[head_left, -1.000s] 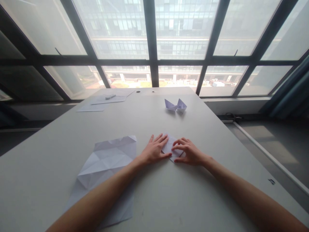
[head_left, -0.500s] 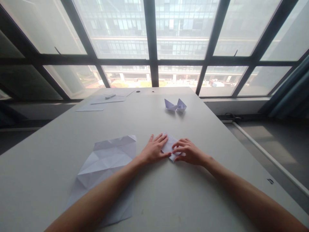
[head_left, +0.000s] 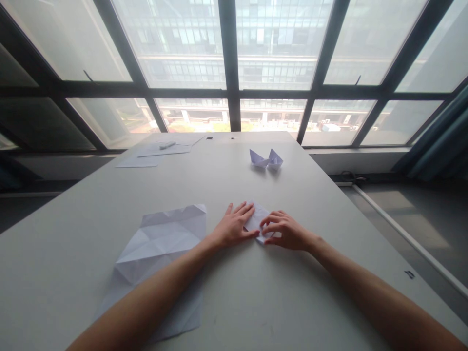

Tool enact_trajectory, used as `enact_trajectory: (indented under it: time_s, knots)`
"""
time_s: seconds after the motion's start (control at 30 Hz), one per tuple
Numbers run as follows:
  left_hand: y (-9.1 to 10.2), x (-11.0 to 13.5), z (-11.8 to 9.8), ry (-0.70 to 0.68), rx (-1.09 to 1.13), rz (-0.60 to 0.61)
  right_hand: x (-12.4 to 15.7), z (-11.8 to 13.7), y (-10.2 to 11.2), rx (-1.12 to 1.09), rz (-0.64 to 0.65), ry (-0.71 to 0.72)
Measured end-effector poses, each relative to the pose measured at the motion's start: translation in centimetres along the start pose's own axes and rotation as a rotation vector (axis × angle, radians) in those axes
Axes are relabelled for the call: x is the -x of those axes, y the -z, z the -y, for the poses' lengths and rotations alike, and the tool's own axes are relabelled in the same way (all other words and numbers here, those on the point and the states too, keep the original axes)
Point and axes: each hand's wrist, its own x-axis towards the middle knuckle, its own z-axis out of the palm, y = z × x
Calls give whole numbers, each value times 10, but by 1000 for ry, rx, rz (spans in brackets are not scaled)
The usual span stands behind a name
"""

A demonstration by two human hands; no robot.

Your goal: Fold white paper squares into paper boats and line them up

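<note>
A small piece of folded white paper (head_left: 259,213) lies on the table between my hands, one corner towards me. My left hand (head_left: 232,227) rests flat over its left side, fingers spread and thumb along the near edge. At the right side, my right hand (head_left: 287,230) has its fingers bent and closed on the paper's edge; the fingertips partly cover the fold. To the left, a creased, partly unfolded white sheet (head_left: 164,239) lies beneath and beside my left forearm, which hides part of it.
A folded white paper boat (head_left: 266,160) with two raised points stands farther back on the white table (head_left: 321,292). Flat white sheets (head_left: 141,161) lie at the far left with a small pale object (head_left: 167,145) on top. Large windows rise behind the table.
The fingers of my right hand have shifted very slightly at the folded paper. My left hand stays in place, and the other papers have not moved.
</note>
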Motion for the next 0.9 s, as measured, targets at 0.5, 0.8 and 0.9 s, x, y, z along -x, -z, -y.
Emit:
enact_trajectory:
  time_s: [0.5, 0.8, 0.9]
  knots:
    - [-1, 0, 0, -2, -5, -6, -1, 4, 0, 59, 18, 50]
    - [0, 0, 0, 2, 5, -1, -4, 19, -1, 94, -26, -91]
    - [0, 0, 0, 8, 4, 2, -5, 19, -1, 73, -34, -111]
